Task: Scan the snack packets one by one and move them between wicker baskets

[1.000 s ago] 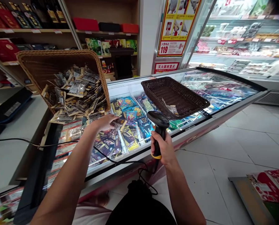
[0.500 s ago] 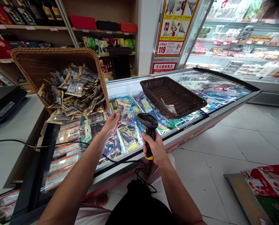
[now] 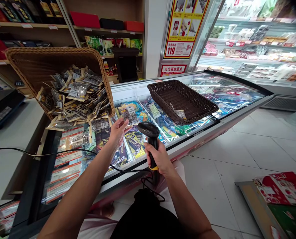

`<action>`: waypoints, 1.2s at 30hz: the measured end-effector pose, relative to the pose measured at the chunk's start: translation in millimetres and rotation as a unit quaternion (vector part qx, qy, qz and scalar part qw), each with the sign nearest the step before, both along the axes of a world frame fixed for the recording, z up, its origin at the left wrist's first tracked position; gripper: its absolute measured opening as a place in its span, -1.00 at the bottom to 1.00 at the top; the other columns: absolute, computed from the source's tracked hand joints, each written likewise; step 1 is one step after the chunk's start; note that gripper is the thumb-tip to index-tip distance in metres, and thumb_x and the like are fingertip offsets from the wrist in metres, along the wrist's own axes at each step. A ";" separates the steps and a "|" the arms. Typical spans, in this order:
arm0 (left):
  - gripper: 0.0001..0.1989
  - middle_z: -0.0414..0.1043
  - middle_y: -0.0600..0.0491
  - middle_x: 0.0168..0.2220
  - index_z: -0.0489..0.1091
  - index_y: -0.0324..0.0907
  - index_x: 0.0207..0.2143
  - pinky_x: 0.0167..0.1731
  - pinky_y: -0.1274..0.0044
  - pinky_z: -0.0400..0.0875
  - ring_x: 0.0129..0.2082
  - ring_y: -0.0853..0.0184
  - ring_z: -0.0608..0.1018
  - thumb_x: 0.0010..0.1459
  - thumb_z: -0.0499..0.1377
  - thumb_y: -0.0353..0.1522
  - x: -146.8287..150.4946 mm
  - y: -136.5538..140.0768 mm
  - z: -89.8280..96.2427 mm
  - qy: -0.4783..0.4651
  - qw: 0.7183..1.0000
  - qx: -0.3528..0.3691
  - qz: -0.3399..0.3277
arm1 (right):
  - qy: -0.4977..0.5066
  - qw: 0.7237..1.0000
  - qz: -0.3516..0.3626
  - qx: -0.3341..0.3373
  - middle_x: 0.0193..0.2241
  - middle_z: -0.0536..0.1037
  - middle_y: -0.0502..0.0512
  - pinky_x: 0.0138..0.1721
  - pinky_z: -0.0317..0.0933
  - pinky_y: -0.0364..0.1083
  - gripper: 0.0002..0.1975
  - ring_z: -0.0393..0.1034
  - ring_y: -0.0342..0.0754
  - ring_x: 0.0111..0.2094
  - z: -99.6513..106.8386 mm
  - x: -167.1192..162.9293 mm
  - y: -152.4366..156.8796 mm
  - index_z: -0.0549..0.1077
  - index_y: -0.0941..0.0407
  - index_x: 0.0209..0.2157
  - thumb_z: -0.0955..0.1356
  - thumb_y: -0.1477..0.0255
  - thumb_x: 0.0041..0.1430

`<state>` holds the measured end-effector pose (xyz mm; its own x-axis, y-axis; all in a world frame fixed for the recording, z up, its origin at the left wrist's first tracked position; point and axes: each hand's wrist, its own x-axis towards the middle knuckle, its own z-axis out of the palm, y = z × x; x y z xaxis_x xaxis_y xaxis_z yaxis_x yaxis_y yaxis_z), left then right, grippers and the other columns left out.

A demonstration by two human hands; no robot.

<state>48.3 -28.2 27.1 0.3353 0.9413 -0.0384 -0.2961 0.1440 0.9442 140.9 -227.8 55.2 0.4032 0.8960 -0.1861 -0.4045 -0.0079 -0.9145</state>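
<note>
Left arm: forearm slants up and inward from lower left; left hand (image 3: pixel 117 133) sits over the freezer (image 3: pixel 173 156), wrist slightly bent, thumb uppermost. Grip: thumb and fingers pinch the near edge of one small clear packet (image 3: pixel 130 114), held out flat-ish above the bagged goods (image 3: pixel 136 144).

Right arm: forearm rises from lower right, angled inward; right hand (image 3: pixel 158 155) wrapped around the handle of one black scanner (image 3: pixel 149 128). Grip: fingers closed firmly, scanner upright, head uppermost and just beside the packet. Cannot tell whether they touch.

Counts: two hands, one scanner, one packet in the fingers. Two baskets. Tan wicker basket (image 3: pixel 107 88), left, tipped towards the wearer, heaped with similar sachets (image 3: pixel 78 91), too many and overlapping to count; some lie over its lower lip. Dark brown basket (image 3: pixel 195 103), right, on the freezer; at least one packet at its near end. One black cable (image 3: pixel 63 151) crosses beneath the left forearm. Three boxes (image 3: pixel 111 24) in a row on the upper shelf behind.
</note>
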 end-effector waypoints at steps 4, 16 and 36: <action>-0.50 0.34 0.21 -0.38 0.43 -0.15 -0.37 0.01 0.28 0.63 -0.35 0.45 0.49 -0.23 0.62 -0.19 0.9 -1.3 0.2 -0.006 1.000 -0.001 0.000 | -0.008 1.000 0.011 0.002 -0.65 0.37 -0.30 -0.78 0.10 -0.22 -0.49 0.15 -0.23 -0.81 -4.5 1.0 -0.5 0.25 0.02 -0.16 0.51 0.07 0.06; -0.63 0.41 0.18 -0.34 0.44 -0.15 -0.32 0.03 0.35 0.57 -0.32 0.42 0.55 -0.03 0.56 -0.28 11.3 -7.5 6.0 -0.011 0.999 -0.021 -0.032 | -0.021 1.000 -0.021 0.001 -0.62 0.38 -0.28 -0.78 0.10 -0.23 -0.49 0.15 -0.24 -0.80 -6.9 8.3 -7.4 0.27 0.03 -0.16 0.53 0.09 0.04; -0.58 0.48 0.11 -0.36 0.54 -0.18 -0.37 -0.29 0.56 0.41 -0.34 0.38 0.47 -0.21 0.63 -0.26 15.2 -40.0 17.9 0.026 0.980 -0.009 -0.199 | -0.104 0.965 -0.238 0.030 -0.49 0.45 -0.20 -0.70 0.20 -0.16 -0.49 0.22 -0.21 -0.72 -22.7 29.2 52.7 0.27 -0.01 -0.10 0.54 0.31 -0.02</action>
<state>63.5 -68.3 44.9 0.6732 0.7349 -0.0817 -0.1635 0.2557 0.9528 170.1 -175.0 32.5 0.7946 0.6071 -0.0094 -0.1562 0.1895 -0.9694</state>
